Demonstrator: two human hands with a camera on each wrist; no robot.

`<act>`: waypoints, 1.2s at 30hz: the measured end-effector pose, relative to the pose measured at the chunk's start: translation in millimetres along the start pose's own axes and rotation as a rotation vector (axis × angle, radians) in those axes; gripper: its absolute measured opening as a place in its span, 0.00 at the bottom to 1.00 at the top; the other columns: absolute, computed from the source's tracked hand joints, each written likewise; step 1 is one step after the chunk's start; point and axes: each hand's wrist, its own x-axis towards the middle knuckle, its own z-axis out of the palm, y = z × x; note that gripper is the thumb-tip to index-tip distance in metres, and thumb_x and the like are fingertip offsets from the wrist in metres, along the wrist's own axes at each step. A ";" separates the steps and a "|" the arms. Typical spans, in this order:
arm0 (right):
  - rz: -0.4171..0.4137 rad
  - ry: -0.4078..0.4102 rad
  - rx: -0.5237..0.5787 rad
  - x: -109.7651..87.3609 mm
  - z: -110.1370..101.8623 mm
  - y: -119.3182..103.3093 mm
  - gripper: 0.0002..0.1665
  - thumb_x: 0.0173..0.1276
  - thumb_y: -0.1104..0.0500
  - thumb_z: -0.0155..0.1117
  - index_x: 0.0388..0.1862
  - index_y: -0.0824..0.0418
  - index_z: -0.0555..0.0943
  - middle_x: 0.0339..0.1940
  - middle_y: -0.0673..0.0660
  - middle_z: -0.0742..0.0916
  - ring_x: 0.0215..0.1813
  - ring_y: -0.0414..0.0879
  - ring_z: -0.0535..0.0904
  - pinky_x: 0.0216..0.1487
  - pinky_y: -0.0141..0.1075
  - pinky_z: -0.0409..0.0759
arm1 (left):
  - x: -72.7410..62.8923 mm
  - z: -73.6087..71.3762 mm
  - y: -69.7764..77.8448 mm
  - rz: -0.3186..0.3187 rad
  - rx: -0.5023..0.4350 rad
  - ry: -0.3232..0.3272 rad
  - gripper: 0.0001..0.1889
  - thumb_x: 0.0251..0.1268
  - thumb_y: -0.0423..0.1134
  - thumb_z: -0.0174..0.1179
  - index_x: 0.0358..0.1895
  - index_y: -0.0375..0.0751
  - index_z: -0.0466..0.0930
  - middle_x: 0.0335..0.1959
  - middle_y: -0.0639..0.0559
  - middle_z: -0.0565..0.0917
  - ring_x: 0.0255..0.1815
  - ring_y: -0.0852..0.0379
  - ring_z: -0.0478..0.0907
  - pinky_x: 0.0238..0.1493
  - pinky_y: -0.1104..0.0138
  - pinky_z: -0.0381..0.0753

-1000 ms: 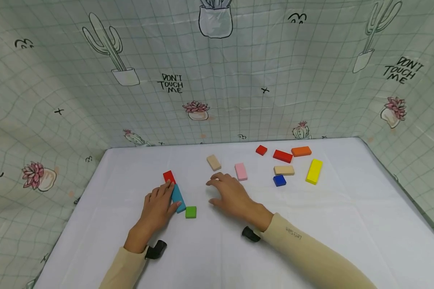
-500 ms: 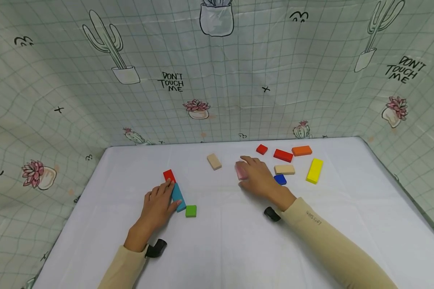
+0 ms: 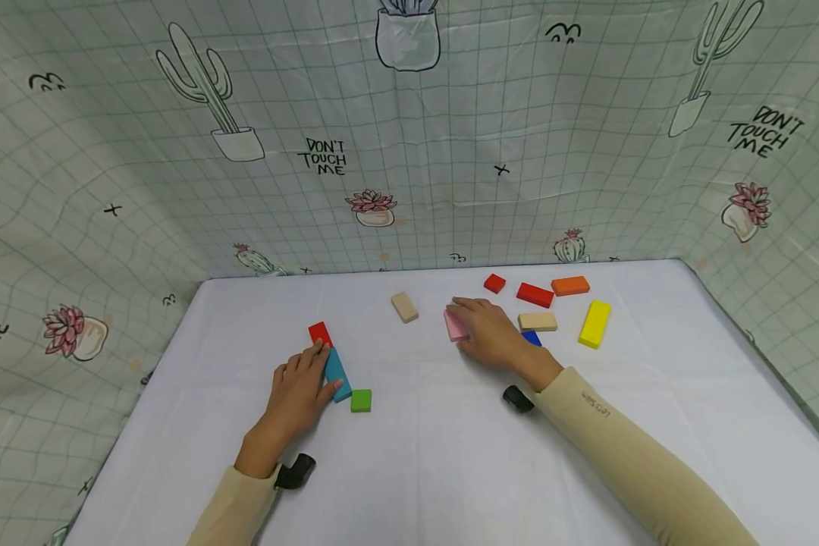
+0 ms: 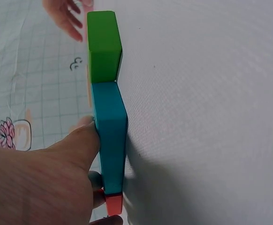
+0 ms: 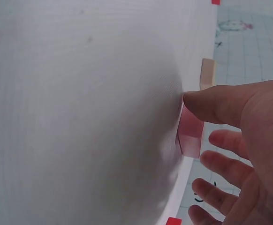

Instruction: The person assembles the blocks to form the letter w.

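My left hand [image 3: 296, 392] rests along a blue block [image 3: 336, 371], its thumb near one end and its fingers where the block meets a red block [image 3: 319, 334]. In the left wrist view the blue block touches a green block [image 4: 103, 44] at its other end, all in one line. My right hand [image 3: 494, 336] pinches a pink block [image 3: 456, 324] between thumb and fingers, low at the white tabletop. In the right wrist view the thumb overlaps the pink block [image 5: 191, 133], and the other fingers are spread behind it.
A beige block [image 3: 404, 307] lies between the hands, farther back. Right of my right hand lie a blue block [image 3: 531, 338], partly hidden, another beige block [image 3: 538, 321], a yellow block [image 3: 594, 324], an orange block [image 3: 570, 286] and red blocks [image 3: 535, 294]. A patterned cloth [image 3: 409, 136] rises behind.
My right hand has moved right and away from me, from beside the pink block to around it, and its fingers have closed in. The left hand stays in place.
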 end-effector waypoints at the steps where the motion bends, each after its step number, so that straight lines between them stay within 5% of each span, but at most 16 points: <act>1: -0.004 -0.002 -0.003 0.4 0.9 0.2 0.38 0.70 0.62 0.74 0.77 0.66 0.73 0.78 0.66 0.75 0.78 0.66 0.69 0.76 0.62 0.69 | -0.1 -0.1 0.1 0.001 -0.001 0.001 0.36 0.77 0.42 0.65 0.78 0.26 0.65 0.78 0.30 0.67 0.76 0.28 0.62 0.73 0.33 0.61; 25: -0.009 0.041 -0.016 -2.6 6.6 -2.1 0.33 0.67 0.59 0.78 0.69 0.65 0.81 0.67 0.64 0.84 0.69 0.63 0.76 0.70 0.58 0.76 | -0.8 -1.6 3.1 -0.014 -0.002 -0.003 0.36 0.76 0.43 0.65 0.78 0.26 0.65 0.78 0.31 0.66 0.77 0.29 0.62 0.73 0.34 0.61; 36: -0.060 0.071 -0.011 -5.5 8.8 -20.6 0.33 0.65 0.55 0.80 0.67 0.65 0.83 0.65 0.63 0.86 0.68 0.62 0.77 0.69 0.57 0.77 | -0.6 -1.8 2.6 -0.018 -0.010 -0.008 0.36 0.77 0.43 0.64 0.78 0.26 0.64 0.78 0.31 0.66 0.77 0.29 0.61 0.74 0.33 0.60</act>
